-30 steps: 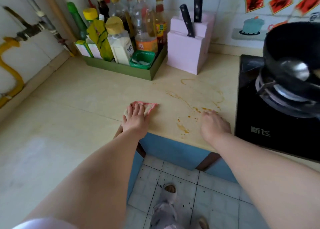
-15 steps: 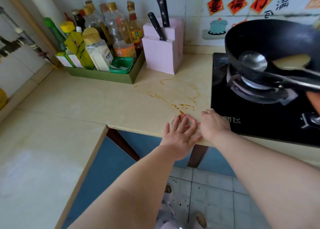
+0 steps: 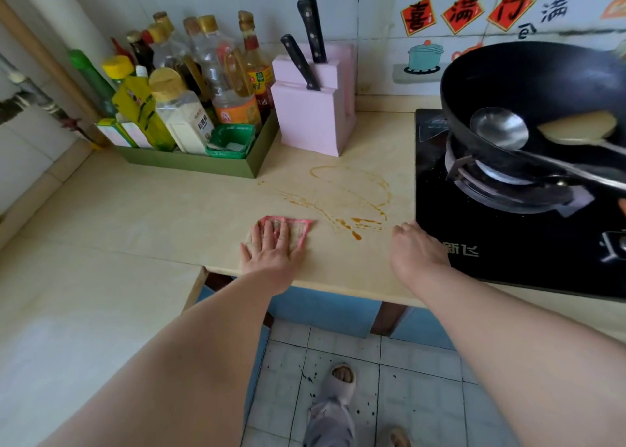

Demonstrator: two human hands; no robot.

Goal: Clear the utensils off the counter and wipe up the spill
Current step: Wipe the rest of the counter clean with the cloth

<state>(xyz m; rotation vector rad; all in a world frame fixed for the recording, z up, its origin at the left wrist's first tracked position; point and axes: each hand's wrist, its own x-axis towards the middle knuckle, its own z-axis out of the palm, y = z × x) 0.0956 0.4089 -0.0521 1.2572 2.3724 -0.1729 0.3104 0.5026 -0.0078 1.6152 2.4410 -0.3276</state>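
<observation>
My left hand (image 3: 271, 250) presses flat on a pink-edged cloth (image 3: 298, 228) lying on the beige counter (image 3: 169, 206), fingers spread over it. Just right of the cloth, a brown-orange spill (image 3: 355, 199) streaks across the counter in loops and drips. My right hand (image 3: 416, 247) rests with its fingers curled on the counter edge beside the black stove (image 3: 508, 243), holding nothing. A metal ladle (image 3: 499, 128) and a spatula (image 3: 576, 128) lie inside the black wok (image 3: 528, 84) on the burner.
A green tray (image 3: 189, 164) of bottles and seasonings stands at the back left. A pink knife block (image 3: 311, 108) with two knives stands next to it. The counter turns an L-corner at the left. Below are blue cabinets and a tiled floor.
My left hand with the cloth slid left, away from my right hand and off the spill's lower edge. The right hand stayed in place by the stove.
</observation>
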